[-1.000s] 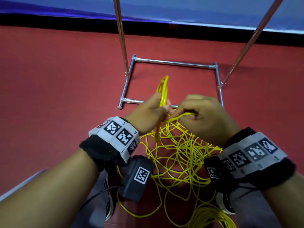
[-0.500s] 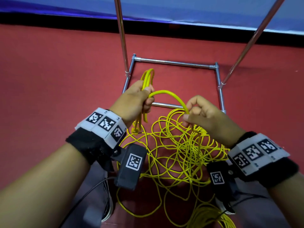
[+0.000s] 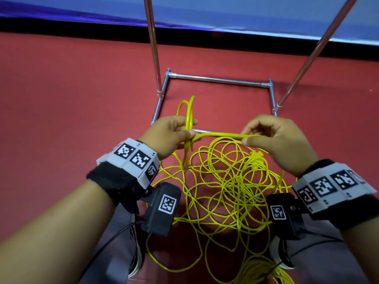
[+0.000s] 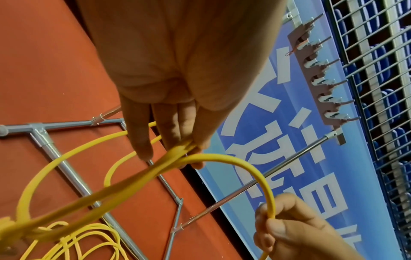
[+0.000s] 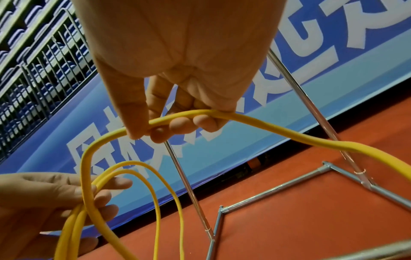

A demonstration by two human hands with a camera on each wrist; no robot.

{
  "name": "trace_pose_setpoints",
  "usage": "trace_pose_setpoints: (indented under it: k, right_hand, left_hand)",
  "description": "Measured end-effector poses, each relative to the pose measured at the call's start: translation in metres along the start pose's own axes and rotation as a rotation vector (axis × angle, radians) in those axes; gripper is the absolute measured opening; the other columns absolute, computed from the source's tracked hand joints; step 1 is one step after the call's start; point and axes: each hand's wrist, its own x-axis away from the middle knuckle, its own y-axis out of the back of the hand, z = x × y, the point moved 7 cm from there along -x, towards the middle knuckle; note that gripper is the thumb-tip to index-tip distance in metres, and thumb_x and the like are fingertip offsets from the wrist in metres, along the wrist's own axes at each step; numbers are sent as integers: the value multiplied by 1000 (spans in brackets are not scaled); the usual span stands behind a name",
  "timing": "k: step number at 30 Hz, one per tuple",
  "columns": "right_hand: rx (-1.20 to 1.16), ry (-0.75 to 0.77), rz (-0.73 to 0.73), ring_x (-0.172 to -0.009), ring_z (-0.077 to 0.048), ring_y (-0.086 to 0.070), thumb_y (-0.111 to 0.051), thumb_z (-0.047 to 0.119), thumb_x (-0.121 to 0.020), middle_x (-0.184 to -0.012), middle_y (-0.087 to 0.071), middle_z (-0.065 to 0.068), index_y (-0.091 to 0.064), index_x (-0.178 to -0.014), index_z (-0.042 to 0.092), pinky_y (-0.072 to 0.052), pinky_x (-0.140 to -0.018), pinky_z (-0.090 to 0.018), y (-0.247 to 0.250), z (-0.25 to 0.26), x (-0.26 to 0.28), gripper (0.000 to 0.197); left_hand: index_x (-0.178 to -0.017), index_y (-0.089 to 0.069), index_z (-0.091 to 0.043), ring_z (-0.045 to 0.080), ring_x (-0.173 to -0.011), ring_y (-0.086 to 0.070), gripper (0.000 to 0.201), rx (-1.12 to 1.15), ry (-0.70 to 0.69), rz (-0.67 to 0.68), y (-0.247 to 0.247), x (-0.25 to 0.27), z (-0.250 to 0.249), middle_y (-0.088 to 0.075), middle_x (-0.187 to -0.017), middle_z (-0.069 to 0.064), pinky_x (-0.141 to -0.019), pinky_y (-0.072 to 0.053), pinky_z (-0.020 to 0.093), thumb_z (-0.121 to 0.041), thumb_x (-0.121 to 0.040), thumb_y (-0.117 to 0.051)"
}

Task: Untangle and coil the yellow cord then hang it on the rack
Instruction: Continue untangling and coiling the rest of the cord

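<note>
A thin yellow cord [image 3: 225, 177] lies in a loose tangle on the red floor between my forearms. My left hand [image 3: 174, 134] grips a few small coiled loops [image 3: 187, 111] that stand up above its fingers; the left wrist view shows them pinched under the thumb [image 4: 177, 149]. A single strand [image 3: 221, 135] runs from that hand across to my right hand [image 3: 266, 136], which pinches it between thumb and fingers [image 5: 142, 130]. The chrome rack's base frame [image 3: 217, 79] lies on the floor just beyond both hands, with two slanted poles [image 3: 152, 46] rising out of view.
A blue banner [image 3: 205, 11] runs along the far edge of the red floor. In the left wrist view a brown hook bar [image 4: 320, 81] with several pegs sits at the top of the rack poles. My shoes [image 3: 135, 253] stand beside the tangle.
My right hand has drawn the strand out to the right, so it now runs nearly straight between the hands. The left hand has stayed in place with the small loops.
</note>
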Motion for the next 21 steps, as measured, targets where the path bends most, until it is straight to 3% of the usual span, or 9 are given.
trace_pose_setpoints:
  k: [2,3,6,8,14,18,21]
  right_hand:
    - [61,1,1,-60,-7,-53,-74,-2,-73,-67,-65,-6,-65,-72,16,-43,-60,-20,1,-2,1,20]
    - [102,1,2,-60,-8,-55,-75,1,-73,-70,-67,-8,-66,-72,17,-43,-60,-21,1,-3,1,19]
    - [276,32,10,-60,-8,-54,-75,5,-74,-73,-67,-3,-68,-73,18,-40,-58,-17,0,-7,2,14]
    - [366,46,47,-62,-7,-52,-75,5,-74,-72,-63,2,-69,-74,17,-37,-57,-14,-3,-9,3,13]
    - [645,121,370,-71,-11,-52,-66,3,-71,-75,-63,2,-71,-78,11,-34,-62,-12,-41,-8,10,11]
    - [502,224,463,-63,-2,-51,-52,15,-64,-70,-58,10,-74,-77,13,-35,-63,-7,-63,10,14,25]
    - [369,296,351,-69,-4,-55,-51,17,-66,-71,-59,13,-75,-80,18,-41,-63,-12,-58,26,12,28]
  left_hand:
    - [-114,-51,-5,25,-78,-64,24,-34,-10,-39,3,0,-1,-69,-77,5,-83,-52,42,2,-91,-55]
    - [-109,-48,-7,24,-77,-65,21,-39,-13,-54,4,-1,-1,-70,-76,4,-84,-52,43,2,-91,-56]
    - [-96,-47,-15,13,-66,-68,16,-7,-34,-44,3,-1,-2,-69,-68,-2,-73,-54,33,1,-95,-49]
    - [-100,-51,-15,8,-63,-67,18,34,-44,-26,1,0,-4,-65,-70,-2,-66,-53,27,1,-98,-42]
    - [-109,-56,-21,5,-70,-66,27,157,-65,-29,-3,1,-14,-63,-68,-9,-76,-51,32,-2,-100,-38]
    - [-103,-56,-24,7,-72,-66,28,206,-48,49,-19,5,-15,-66,-68,-9,-72,-48,29,-2,-99,-40]
    - [-104,-54,-21,4,-63,-63,26,179,-45,116,-34,8,-12,-64,-63,-8,-66,-45,29,1,-98,-40]
